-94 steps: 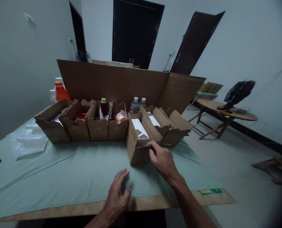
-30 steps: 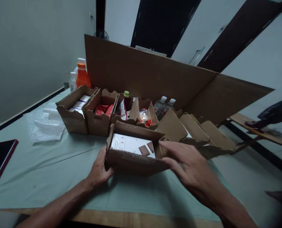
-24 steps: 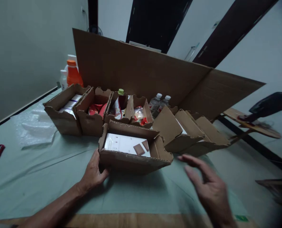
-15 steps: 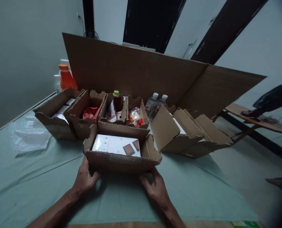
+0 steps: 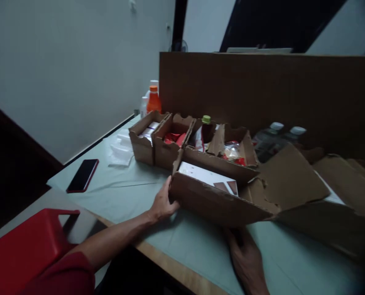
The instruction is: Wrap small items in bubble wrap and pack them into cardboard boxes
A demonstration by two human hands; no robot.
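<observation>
A dark phone (image 5: 82, 175) lies far left on the green table cover (image 5: 123, 192); my left hand (image 5: 162, 203) clasps the left end of the cardboard box (image 5: 214, 200) — a white carton (image 5: 205, 177) inside it; my right hand (image 5: 245, 256) grips under its near edge — the box sits just before the row of boxes (image 5: 170, 137).

left hand (image 5: 162, 203): arm stretched forward, fingers curled, gripping | right hand (image 5: 245, 256): low, palm down, fingers curled under, gripping
</observation>
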